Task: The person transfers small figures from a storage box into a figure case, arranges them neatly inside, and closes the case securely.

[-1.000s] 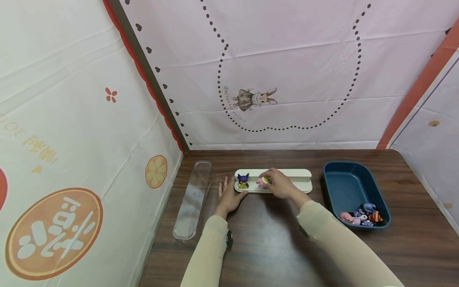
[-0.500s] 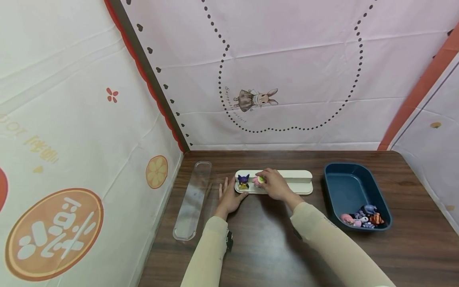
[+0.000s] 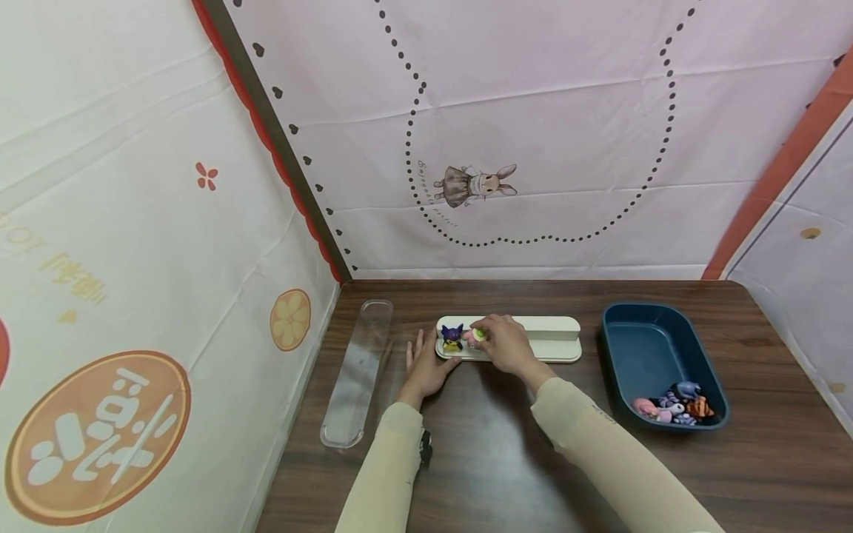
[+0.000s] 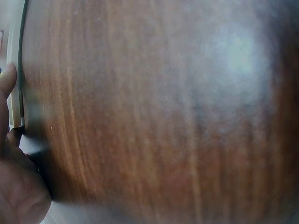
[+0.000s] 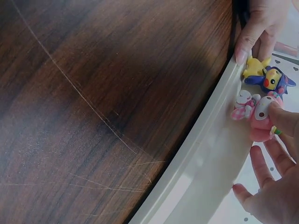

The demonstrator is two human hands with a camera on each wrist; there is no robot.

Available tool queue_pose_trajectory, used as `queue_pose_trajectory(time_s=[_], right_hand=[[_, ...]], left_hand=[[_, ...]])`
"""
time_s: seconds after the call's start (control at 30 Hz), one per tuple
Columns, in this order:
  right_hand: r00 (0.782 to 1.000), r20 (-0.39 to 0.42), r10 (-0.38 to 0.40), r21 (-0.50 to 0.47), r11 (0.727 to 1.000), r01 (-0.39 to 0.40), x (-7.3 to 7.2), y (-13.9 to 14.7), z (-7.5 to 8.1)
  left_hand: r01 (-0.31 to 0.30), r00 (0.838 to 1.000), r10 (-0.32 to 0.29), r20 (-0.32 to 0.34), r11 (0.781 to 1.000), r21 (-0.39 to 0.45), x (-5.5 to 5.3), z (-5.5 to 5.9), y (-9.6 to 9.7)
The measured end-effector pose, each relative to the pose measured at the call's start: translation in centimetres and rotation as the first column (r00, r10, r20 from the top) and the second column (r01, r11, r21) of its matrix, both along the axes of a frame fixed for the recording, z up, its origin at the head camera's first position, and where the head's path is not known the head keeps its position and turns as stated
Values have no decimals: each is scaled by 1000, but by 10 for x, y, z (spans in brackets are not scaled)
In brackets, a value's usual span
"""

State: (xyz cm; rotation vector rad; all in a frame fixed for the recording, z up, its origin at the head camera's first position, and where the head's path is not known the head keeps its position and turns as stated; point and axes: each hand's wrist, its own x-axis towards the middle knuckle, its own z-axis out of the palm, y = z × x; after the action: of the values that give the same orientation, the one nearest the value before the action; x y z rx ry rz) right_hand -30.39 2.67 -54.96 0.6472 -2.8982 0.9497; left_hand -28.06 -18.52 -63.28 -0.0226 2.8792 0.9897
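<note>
On the wood-grain surface point(image 3: 480, 459) a blue bin point(image 3: 643, 355) sits to my right, a long clear cover point(image 3: 358, 374) to my left; between them lies a cream display base point(image 3: 563, 349); my left hand point(image 3: 425, 370), fingers extended, touches its left end; my right hand point(image 3: 509, 346) pinches a pink-hooded figurine point(image 5: 261, 122), other fingers spread, over the base, just beside a purple-costumed Pikachu figurine point(image 5: 271, 80).

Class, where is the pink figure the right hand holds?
In the head view, the pink figure is at the left part of the white stand, just right of the purple-and-yellow figure.
</note>
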Motion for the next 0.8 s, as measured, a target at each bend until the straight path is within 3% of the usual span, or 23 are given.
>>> queue_pose_trajectory(time_s=[0.8], right_hand=[[1000, -13, -27, 30, 999, 28, -1, -2, -8]], left_hand=[[5, 1000, -5, 2, 1000, -12, 1, 1, 0]])
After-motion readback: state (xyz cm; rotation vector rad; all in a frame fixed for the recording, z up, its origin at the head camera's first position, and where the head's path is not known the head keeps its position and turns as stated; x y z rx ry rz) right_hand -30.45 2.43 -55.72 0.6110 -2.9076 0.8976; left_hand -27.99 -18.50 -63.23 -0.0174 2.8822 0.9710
